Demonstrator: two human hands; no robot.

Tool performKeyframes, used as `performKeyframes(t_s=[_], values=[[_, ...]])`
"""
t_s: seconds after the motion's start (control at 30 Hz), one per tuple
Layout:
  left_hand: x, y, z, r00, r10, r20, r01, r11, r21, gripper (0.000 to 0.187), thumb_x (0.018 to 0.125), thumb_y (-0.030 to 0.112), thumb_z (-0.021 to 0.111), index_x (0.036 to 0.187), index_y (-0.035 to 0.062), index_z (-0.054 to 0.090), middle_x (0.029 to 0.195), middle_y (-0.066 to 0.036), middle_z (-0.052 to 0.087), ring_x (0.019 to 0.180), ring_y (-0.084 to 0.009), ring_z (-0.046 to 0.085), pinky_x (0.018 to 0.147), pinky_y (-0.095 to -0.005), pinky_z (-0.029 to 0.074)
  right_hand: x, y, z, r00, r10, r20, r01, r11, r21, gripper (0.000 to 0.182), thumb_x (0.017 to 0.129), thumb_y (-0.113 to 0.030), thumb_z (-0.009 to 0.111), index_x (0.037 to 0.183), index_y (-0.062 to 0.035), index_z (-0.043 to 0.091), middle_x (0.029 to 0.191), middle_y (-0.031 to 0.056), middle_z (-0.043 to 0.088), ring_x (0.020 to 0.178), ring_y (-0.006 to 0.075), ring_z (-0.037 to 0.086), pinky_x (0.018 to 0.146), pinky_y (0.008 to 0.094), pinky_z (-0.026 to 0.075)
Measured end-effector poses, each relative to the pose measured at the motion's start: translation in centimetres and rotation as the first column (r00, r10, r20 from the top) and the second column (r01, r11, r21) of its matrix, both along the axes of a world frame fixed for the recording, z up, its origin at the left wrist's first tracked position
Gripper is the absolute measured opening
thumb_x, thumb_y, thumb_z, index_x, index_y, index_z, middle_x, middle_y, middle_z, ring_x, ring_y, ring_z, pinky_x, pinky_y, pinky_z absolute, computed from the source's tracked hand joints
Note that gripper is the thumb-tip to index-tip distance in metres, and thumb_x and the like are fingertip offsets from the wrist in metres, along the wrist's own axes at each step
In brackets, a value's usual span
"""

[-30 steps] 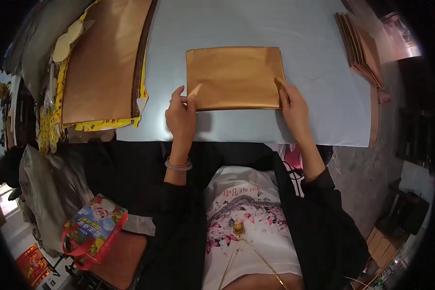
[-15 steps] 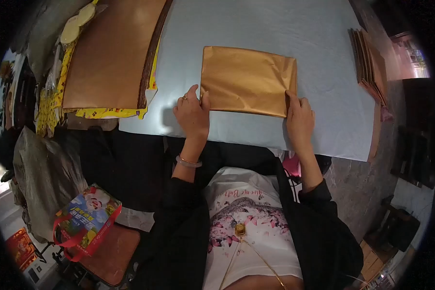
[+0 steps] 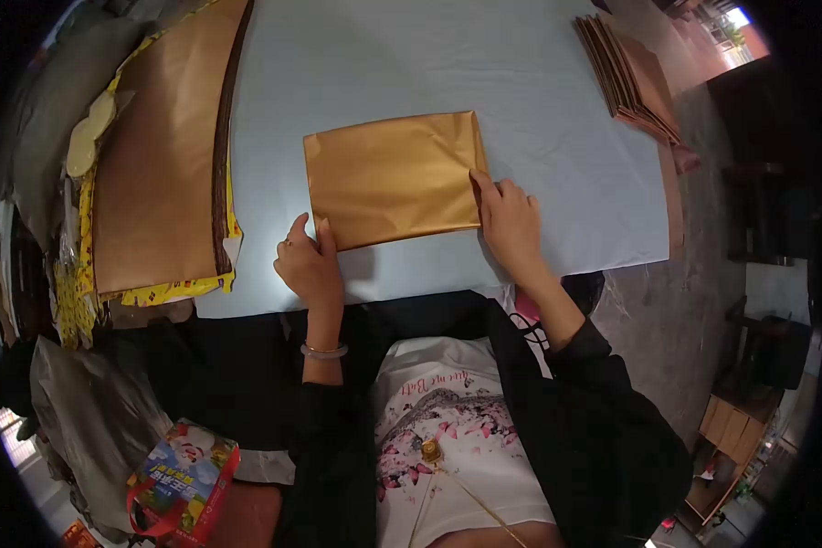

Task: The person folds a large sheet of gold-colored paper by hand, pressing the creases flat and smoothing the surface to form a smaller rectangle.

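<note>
A folded sheet of gold-brown paper (image 3: 393,178) lies in front of me on the pale blue table cover (image 3: 557,192), a few creases across its surface. My left hand (image 3: 309,260) grips its near left corner, the thumb against the edge and the index finger raised beside it. At the right edge, my right hand (image 3: 510,215) holds the paper, with the index finger on top near the fold and the thumb out of sight. The paper's underside is hidden.
On the left, a thick stack of large brown sheets (image 3: 160,155) rests on yellow printed wrapping (image 3: 178,290). Several folded brown pieces (image 3: 626,78) lie in a pile at the far right. A colourful gift box (image 3: 187,479) with a red strap sits low on the left.
The view has turned, so table, stack and pile sit differently in it. Both hands keep their places at the paper's left and right edges, and the paper stays folded.
</note>
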State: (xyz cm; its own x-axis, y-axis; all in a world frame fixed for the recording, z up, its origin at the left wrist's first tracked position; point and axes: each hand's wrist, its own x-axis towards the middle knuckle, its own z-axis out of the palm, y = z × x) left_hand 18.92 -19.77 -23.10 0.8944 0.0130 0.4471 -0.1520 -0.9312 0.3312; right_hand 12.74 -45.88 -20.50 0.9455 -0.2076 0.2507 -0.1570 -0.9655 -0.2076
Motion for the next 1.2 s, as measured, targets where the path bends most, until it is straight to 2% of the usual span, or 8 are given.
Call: performKeyframes(t_s=[0.27, 0.53, 0.57, 0.77, 0.83, 0.9, 1.07, 1.2], values=[[0.1, 0.2, 0.3, 0.999, -0.038, -0.030, 0.036, 0.998, -0.056, 0.029, 0.086, 0.028, 0.064, 0.104, 0.0052, 0.062, 0.059, 0.000, 0.050, 0.064, -0.0197, 0.051, 0.060, -0.0355, 0.036, 0.2, 0.1, -0.8, 1.000, -0.011, 0.011, 0.012, 0.999, -0.040, 0.036, 0.087, -0.014, 0.053, 0.122, -0.0135, 0.055, 0.084, 0.0065, 0.053, 0.077, 0.0225, 0.054, 0.069, 0.0358, 0.038], [0.0, -0.1, 0.7, 0.998, -0.023, -0.057, 0.024, 1.000, 0.007, 0.034, 0.089, 0.032, 0.059, 0.105, 0.0027, 0.063, 0.064, -0.003, 0.055, 0.063, -0.0224, 0.051, 0.060, -0.0377, 0.037, 0.0, -0.2, -0.3, 0.997, -0.005, 0.083, 0.005, 1.000, 0.002, 0.039, 0.085, -0.015, 0.056, 0.123, -0.0104, 0.055, 0.083, 0.0069, 0.047, 0.075, 0.0226, 0.050, 0.065, 0.0361, 0.035], [0.0, -0.1, 0.6, 0.998, -0.017, -0.053, 0.018, 1.000, 0.021, 0.034, 0.090, 0.033, 0.059, 0.106, 0.0027, 0.063, 0.064, -0.004, 0.055, 0.063, -0.0226, 0.051, 0.060, -0.0376, 0.038, -0.1, -0.2, -0.5, 0.998, -0.038, 0.043, 0.038, 0.999, 0.013, 0.040, 0.088, -0.017, 0.053, 0.127, -0.0167, 0.053, 0.085, 0.0074, 0.049, 0.080, 0.0218, 0.052, 0.070, 0.0358, 0.036], [-0.1, -0.3, 0.9, 0.992, 0.033, -0.120, -0.031, 0.999, 0.017, 0.034, 0.090, 0.034, 0.058, 0.107, 0.0043, 0.063, 0.065, -0.004, 0.056, 0.066, -0.0227, 0.051, 0.063, -0.0375, 0.038, -0.1, -0.5, -0.8, 0.997, -0.048, 0.066, 0.049, 0.999, -0.005, 0.040, 0.088, -0.020, 0.054, 0.127, -0.0163, 0.053, 0.084, 0.0062, 0.048, 0.079, 0.0213, 0.049, 0.071, 0.0349, 0.035], [0.0, -0.2, 0.6, 0.999, 0.015, -0.051, -0.014, 1.000, 0.022, 0.034, 0.089, 0.034, 0.059, 0.107, 0.0047, 0.063, 0.066, -0.004, 0.056, 0.067, -0.0232, 0.052, 0.063, -0.0378, 0.038, -0.2, -0.7, -0.9, 0.996, -0.025, 0.084, 0.026, 1.000, -0.017, 0.041, 0.088, -0.022, 0.054, 0.128, -0.0166, 0.053, 0.085, 0.0059, 0.048, 0.079, 0.0214, 0.048, 0.070, 0.0346, 0.035], [0.1, -0.1, 0.5, 0.992, 0.036, -0.123, -0.038, 0.999, -0.016, 0.033, 0.089, 0.033, 0.060, 0.106, 0.0058, 0.063, 0.067, -0.004, 0.057, 0.068, -0.0241, 0.052, 0.064, -0.0385, 0.039, -0.2, -0.8, -1.3, 0.996, -0.019, 0.089, 0.021, 1.000, -0.017, 0.041, 0.088, -0.022, 0.054, 0.128, -0.0170, 0.052, 0.085, 0.0058, 0.048, 0.079, 0.0215, 0.048, 0.071, 0.0346, 0.036], [0.2, -0.3, 0.4, 0.989, 0.087, -0.118, -0.077, 0.993, 0.087, 0.031, 0.088, 0.035, 0.059, 0.109, 0.0112, 0.062, 0.085, -0.006, 0.065, 0.079, -0.0267, 0.057, 0.067, -0.0412, 0.041, -0.1, -0.7, -1.6, 0.996, -0.040, 0.083, 0.045, 0.997, -0.059, 0.040, 0.090, -0.025, 0.052, 0.129, -0.0194, 0.052, 0.087, 0.0053, 0.048, 0.081, 0.0217, 0.049, 0.073, 0.0349, 0.037], [0.2, -0.3, 0.1, 0.982, 0.107, -0.154, -0.097, 0.993, 0.071, 0.031, 0.088, 0.036, 0.058, 0.108, 0.0117, 0.062, 0.091, -0.006, 0.066, 0.084, -0.0270, 0.058, 0.071, -0.0408, 0.041, -0.2, -0.9, -1.4, 0.993, -0.002, 0.121, 0.010, 0.998, -0.066, 0.040, 0.088, -0.023, 0.055, 0.128, -0.0158, 0.053, 0.085, 0.0058, 0.046, 0.080, 0.0220, 0.046, 0.072, 0.0349, 0.035]])
